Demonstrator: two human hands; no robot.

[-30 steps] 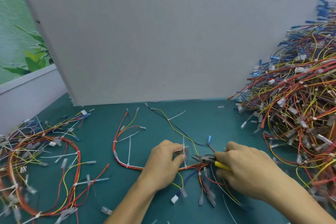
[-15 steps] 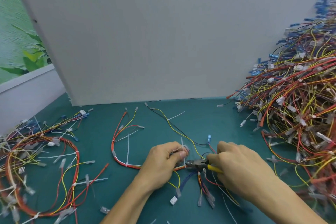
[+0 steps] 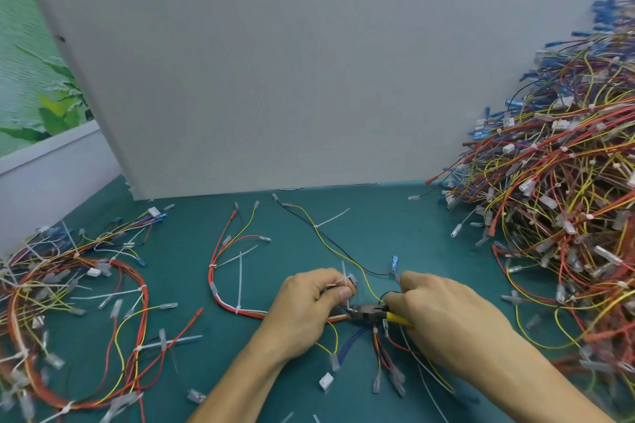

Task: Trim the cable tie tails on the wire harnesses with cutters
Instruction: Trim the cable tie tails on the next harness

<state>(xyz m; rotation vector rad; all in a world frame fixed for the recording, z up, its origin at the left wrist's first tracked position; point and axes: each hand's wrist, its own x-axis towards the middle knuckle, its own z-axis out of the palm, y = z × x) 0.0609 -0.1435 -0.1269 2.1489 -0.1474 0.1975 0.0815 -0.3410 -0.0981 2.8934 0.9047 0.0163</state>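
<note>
While the left hand (image 3: pixel 309 306) pinches the cable tie tail (image 3: pixel 344 269) upright, its base lies just left of the cutters (image 3: pixel 366 313). The right hand (image 3: pixel 443 312) has its fingers curled round their handles.

A teal worktop (image 3: pixel 395 233) fills the lower part of the view, matt and even in colour. At its far edge a large pale grey panel (image 3: pixel 309 62) stands upright and takes up most of the background, with a small dark mark (image 3: pixel 61 39) on its slanting left edge. Left of the panel runs a low white ledge (image 3: pixel 51 175), and behind it are green leaves (image 3: pixel 58 113) against a pale green, wavy-patterned backdrop (image 3: pixel 20 45).
</note>
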